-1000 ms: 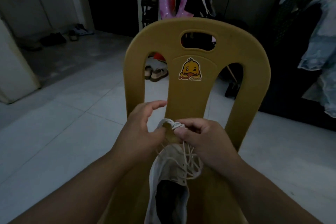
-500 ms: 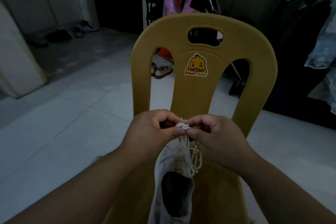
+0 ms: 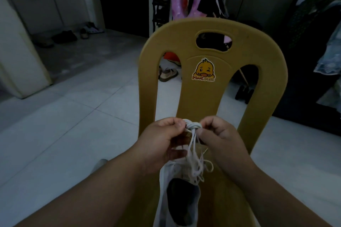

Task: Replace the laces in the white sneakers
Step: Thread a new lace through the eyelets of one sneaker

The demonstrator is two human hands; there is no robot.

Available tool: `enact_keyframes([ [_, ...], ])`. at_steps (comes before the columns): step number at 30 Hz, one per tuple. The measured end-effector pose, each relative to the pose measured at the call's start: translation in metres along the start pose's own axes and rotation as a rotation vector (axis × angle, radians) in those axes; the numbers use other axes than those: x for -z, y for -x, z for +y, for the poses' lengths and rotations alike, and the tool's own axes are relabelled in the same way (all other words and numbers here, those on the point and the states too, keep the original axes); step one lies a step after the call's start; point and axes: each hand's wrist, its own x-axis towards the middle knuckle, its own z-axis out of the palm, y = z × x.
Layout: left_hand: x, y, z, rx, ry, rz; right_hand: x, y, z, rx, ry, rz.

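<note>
As you look down, floor (image 3: 73, 116): pale tiles, fills most of the view.
Chair (image 3: 201, 101): 1, yellow plastic, backrest facing you w/ 3 cut-outs; seat is right under your forearms.
Sneaker (image 3: 162, 190): 1 in view, white, lying on the chair seat, dark opening up & heel end toward you; toe end hidden behind your hands.
Pink boots (image 3: 178, 3): 2, upright, far back behind the chair top.
Shoes by the door (image 3: 64, 36): a few dark ones at far L; too dim to count.
Sandals (image 3: 168, 74): seen thru the L cut-out, on the floor beyond the chair; looks like 2, can't be sure.
Left hand (image 3: 162, 142): raised above the sneaker, fingers curled, thumb & fingertips pinching the L end of the wound lace.
Right hand (image 3: 221, 140): same height, knuckles up, thumb & forefinger pinching the R end of it; other fingers curled in.
Lace (image 3: 192, 126): 1 white lace as far as you can tell, wound into a small coil btwn your 2 hands; several loose strands hang from it down to the sneaker's eyelets.
Duck sticker (image 3: 203, 70): 1, centre of the backrest, above your hands.
</note>
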Motion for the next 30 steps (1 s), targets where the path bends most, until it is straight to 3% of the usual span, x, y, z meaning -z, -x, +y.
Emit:
enact_keyframes([
  [4,0.004,0.000,-0.004,-0.089,-0.570,0.065,0.004,0.002,0.001,0.170,0.558,-0.093],
  [7,0.006,0.002,-0.005,-0.070,-0.644,0.014,0.004,0.003,0.002,0.128,0.614,-0.042],
  [10,0.004,0.005,-0.003,-0.028,-0.513,0.006,0.003,-0.001,0.002,-0.053,0.239,0.162],
  [12,0.004,0.003,-0.003,-0.033,-0.460,0.009,0.001,-0.002,0.001,-0.206,-0.088,0.207],
  [14,0.004,0.002,-0.004,-0.023,-0.422,0.022,-0.001,-0.002,0.002,-0.290,-0.256,0.212],
  [19,-0.001,-0.001,-0.001,0.075,0.134,0.108,-0.004,-0.001,0.001,-0.296,-0.357,0.212],
  [23,-0.006,-0.004,-0.008,0.132,0.363,0.160,-0.010,0.001,0.002,-0.274,-0.373,0.276],
  [26,-0.008,-0.006,-0.008,0.072,0.582,0.315,-0.010,0.000,0.002,-0.277,-0.428,0.353],
  [28,-0.003,-0.008,-0.005,0.033,0.612,0.407,-0.004,-0.003,0.003,-0.288,-0.464,0.393],
  [30,0.005,-0.010,-0.004,0.032,0.474,0.417,0.004,-0.005,0.004,-0.303,-0.427,0.372],
])
